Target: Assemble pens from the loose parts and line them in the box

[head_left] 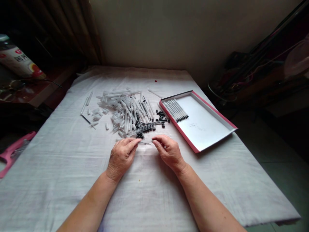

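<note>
Between the 2 hands, left (pixel 122 156) and right (pixel 170 153), the gap is narrow and a tube (pixel 146 140) crosses it. Just beyond the grip, black caps (pixel 140 136) and the heap (pixel 125 109) block the way forward. Right of the grip, a bare strip ends at the box (pixel 179 127), its raised wall a barrier. Left of the grip and nearer, bare cloth (pixel 145 199) gives passage, including between the arms (pixel 205 193).

A slim, translucent pen tube (pixel 145 140) (a barrel, apparently) is held crosswise.
</note>
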Demonstrator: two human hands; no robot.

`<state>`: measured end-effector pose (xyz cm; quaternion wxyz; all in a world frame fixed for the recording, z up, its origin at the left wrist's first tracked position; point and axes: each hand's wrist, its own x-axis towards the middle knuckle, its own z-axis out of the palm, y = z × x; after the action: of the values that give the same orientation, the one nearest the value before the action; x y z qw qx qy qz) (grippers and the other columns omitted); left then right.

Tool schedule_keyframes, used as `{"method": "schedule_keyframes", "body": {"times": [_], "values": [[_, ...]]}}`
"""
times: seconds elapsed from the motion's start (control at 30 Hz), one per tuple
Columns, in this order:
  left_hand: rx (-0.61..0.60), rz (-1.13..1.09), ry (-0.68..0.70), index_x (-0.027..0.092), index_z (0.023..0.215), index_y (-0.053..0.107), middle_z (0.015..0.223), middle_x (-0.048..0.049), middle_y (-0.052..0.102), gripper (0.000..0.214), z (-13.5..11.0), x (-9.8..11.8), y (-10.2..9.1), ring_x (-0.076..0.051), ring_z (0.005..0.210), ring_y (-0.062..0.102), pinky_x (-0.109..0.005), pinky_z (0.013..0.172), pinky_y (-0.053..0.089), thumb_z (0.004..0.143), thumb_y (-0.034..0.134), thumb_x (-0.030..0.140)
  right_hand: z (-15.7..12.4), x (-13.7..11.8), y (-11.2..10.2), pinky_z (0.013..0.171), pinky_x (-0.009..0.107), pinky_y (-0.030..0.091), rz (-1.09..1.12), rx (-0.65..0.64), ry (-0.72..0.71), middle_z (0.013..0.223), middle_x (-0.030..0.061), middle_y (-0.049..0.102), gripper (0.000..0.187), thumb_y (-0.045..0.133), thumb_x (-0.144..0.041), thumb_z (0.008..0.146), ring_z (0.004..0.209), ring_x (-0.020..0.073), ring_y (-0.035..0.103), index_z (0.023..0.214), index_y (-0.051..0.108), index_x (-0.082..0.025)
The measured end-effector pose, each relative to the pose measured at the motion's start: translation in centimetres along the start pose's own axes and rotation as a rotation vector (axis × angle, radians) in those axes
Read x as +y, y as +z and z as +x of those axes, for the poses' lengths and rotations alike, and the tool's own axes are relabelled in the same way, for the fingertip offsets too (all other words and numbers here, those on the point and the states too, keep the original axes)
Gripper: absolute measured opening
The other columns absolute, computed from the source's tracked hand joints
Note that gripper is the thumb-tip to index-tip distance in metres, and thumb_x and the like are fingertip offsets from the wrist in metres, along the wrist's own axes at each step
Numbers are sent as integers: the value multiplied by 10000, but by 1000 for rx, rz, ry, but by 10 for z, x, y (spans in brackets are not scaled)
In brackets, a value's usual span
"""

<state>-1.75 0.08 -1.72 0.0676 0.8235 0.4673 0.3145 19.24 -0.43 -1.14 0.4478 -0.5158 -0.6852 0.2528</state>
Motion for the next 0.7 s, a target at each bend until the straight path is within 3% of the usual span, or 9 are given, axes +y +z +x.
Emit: {"method": "schedule_keyframes", "body": {"times": [0.23,0.43,0.53,0.63,0.7], "values": [[-5,-25,24,232,1128,679,984,-57,720,267,1,1,0,-190,894,659,-312,797,496,935,495,230,1,2,-3,600,265,453,-130,-100,57,613,31,644,414,405,-395,961,587,155,607,644,600,-213],[-4,-32,13,209,1124,674,982,-62,716,255,1,0,0,-193,887,659,-317,776,503,933,506,215,-1,2,-4,595,244,476,73,-78,101,818,41,704,178,550,-294,871,620,141,613,997,623,-191],[-8,-26,17,212,1129,671,983,-61,715,256,0,0,0,-195,885,659,-322,782,502,935,503,217,-1,2,-3,637,247,481,61,-70,71,777,33,687,105,544,-266,873,651,144,614,882,625,-200],[-14,-22,20,218,1126,674,980,-61,715,260,0,1,0,-197,887,661,-328,785,504,938,495,223,0,2,-4,623,251,467,-7,-95,70,678,21,659,218,502,-310,915,616,144,604,757,611,-205],[-16,-23,16,218,1127,674,983,-61,715,260,0,1,0,-198,891,660,-329,787,505,939,494,227,1,2,-5,612,252,463,-29,-102,74,673,21,662,228,502,-334,918,606,144,605,774,621,-204]]}}
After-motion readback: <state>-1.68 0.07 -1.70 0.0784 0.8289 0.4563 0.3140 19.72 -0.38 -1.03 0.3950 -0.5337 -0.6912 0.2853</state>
